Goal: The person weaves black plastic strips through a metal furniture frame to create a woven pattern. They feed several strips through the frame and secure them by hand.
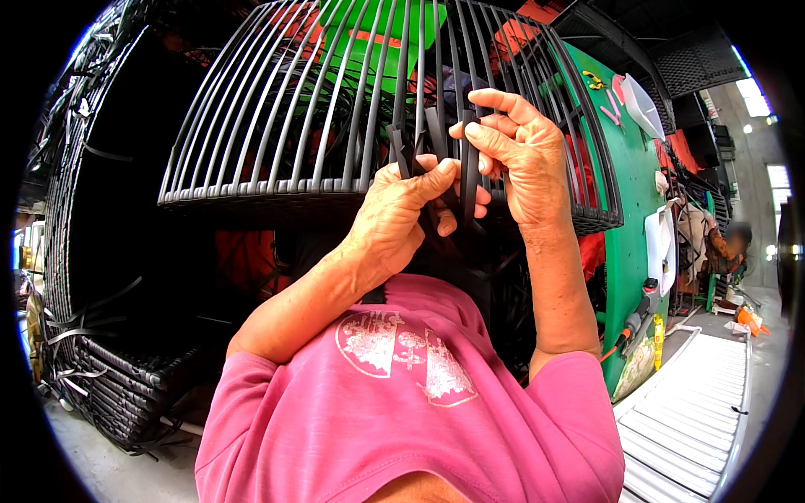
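A black barred frame (314, 185) with a woven lower edge spans the space in front of me. My left hand (394, 214) is at its near edge, right of the middle, with thumb and fingers closed on flat black strips. One black strip (469, 180) runs upright between my two hands. My right hand (537, 172) pinches that strip between thumb and fingers, its index finger raised and bent. Where the strips' lower ends go is hidden in the dark below my hands.
Stacked black woven pieces (126, 390) stand at the left. At the right, a green board (616, 201) bears a white tray (660, 247), with a power tool (641, 314) near its lower edge. A white slatted panel (692, 411) lies low right. Another person (725, 249) is farther back.
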The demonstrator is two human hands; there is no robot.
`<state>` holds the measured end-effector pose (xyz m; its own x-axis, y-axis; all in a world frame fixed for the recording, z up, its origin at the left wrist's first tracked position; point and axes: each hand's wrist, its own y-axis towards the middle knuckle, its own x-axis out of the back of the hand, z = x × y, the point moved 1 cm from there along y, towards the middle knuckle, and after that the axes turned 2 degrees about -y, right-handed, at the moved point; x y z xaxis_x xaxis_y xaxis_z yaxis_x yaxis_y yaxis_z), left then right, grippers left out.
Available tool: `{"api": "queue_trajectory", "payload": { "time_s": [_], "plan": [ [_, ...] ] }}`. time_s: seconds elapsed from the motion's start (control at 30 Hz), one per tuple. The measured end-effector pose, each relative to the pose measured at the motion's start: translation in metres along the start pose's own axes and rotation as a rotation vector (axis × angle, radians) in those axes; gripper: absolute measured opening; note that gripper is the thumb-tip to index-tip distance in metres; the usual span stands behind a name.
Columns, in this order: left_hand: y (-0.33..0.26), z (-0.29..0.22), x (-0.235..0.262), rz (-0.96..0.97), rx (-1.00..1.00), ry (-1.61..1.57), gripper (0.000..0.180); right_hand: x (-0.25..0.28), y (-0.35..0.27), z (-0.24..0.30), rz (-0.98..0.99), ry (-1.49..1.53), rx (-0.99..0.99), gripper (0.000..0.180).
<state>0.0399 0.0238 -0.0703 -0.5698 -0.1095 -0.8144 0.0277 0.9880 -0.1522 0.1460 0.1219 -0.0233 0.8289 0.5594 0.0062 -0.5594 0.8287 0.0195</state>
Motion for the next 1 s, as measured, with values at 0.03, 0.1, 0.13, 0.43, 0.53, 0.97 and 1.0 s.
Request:
{"api": "queue_trajectory", "payload": {
  "time_s": [0.03,0.1,0.13,0.43,0.53,0.97,1.0],
  "plan": [
    [0.001,0.0,0.001,0.014,0.004,0.013,0.024,0.0,0.001,0.0,-0.008,0.002,-0.002,0.029],
    [0.002,-0.001,0.002,0.038,0.01,0.024,0.023,-0.001,0.001,0.0,-0.023,0.007,-0.007,0.028],
    [0.002,-0.001,0.002,0.049,0.013,0.022,0.022,-0.002,0.001,0.0,-0.027,-0.007,-0.004,0.029],
    [0.004,0.003,0.005,0.049,0.044,0.006,0.014,-0.016,-0.008,0.005,-0.003,0.061,-0.05,0.033],
    [0.003,0.003,0.005,0.039,0.015,-0.006,0.013,-0.014,-0.008,0.002,0.112,0.04,-0.105,0.027],
    [0.001,0.009,0.001,-0.015,-0.04,0.012,0.013,0.002,-0.008,-0.004,-0.002,0.03,-0.115,0.011],
    [0.002,0.008,0.001,-0.006,-0.016,0.008,0.012,0.003,-0.008,-0.005,0.003,0.077,-0.147,0.012]
  ]
}}
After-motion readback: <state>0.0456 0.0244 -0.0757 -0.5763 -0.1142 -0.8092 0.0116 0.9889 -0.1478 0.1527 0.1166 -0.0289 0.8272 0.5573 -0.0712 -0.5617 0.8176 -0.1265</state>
